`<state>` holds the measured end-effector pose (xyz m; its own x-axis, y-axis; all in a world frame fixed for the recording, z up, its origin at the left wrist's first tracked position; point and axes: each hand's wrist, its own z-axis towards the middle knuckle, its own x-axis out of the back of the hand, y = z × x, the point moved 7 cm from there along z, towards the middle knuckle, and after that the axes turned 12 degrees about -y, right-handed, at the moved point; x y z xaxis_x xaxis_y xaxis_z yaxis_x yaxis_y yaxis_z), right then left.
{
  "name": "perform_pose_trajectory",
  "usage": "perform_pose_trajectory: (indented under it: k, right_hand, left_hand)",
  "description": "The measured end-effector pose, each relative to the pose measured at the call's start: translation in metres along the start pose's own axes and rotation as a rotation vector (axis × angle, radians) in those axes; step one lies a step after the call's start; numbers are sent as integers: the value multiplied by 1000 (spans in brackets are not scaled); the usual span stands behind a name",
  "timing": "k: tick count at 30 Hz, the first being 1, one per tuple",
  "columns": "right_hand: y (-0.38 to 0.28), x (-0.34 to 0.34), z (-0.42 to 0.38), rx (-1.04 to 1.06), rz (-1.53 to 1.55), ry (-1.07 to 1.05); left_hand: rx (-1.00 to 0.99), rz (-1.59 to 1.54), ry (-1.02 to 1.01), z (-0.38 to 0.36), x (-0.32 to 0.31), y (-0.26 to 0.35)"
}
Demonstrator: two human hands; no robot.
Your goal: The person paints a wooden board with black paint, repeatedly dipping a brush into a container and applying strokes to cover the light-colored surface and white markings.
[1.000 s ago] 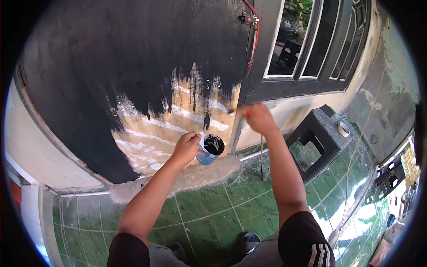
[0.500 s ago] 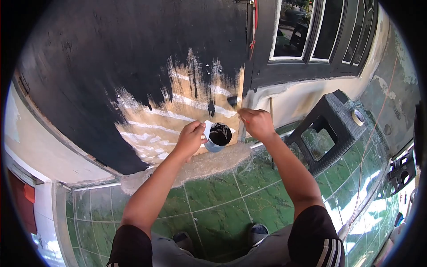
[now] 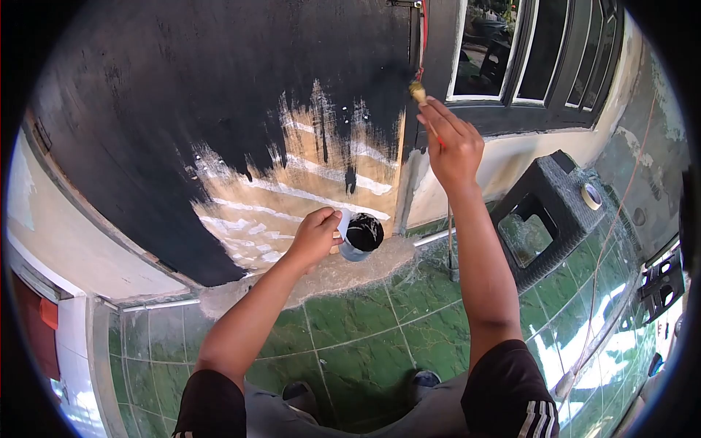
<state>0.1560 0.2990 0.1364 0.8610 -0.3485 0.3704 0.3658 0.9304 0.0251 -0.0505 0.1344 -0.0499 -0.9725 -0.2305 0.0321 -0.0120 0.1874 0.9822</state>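
Observation:
My left hand is closed on the pale handle of a small paint cup with black paint inside. Raised to the upper right, my right hand grips a paintbrush. Its dark bristles are up against the right edge of the door panel and blend into the black there. Most of that panel is painted black. Its lower part shows bare tan wood with white slanting streaks and ragged black brush marks.
A dark speaker-like box with an opening stands at the right, a roll of tape on it. Dark-framed windows are at the upper right. Green tiles cover the floor, and a rough concrete sill runs under the panel.
My right hand has moved up and to the right with the paintbrush, from beside the bare wood to the panel's upper right edge. My left hand and the cup have barely shifted.

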Motion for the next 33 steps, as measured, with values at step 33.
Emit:
perform_pose_trajectory:
  k: [33]
  right_hand:
    - [-3, -35, -35, 14, -36, -125]
  left_hand:
    - [12, 9, -12, 13, 1, -16]
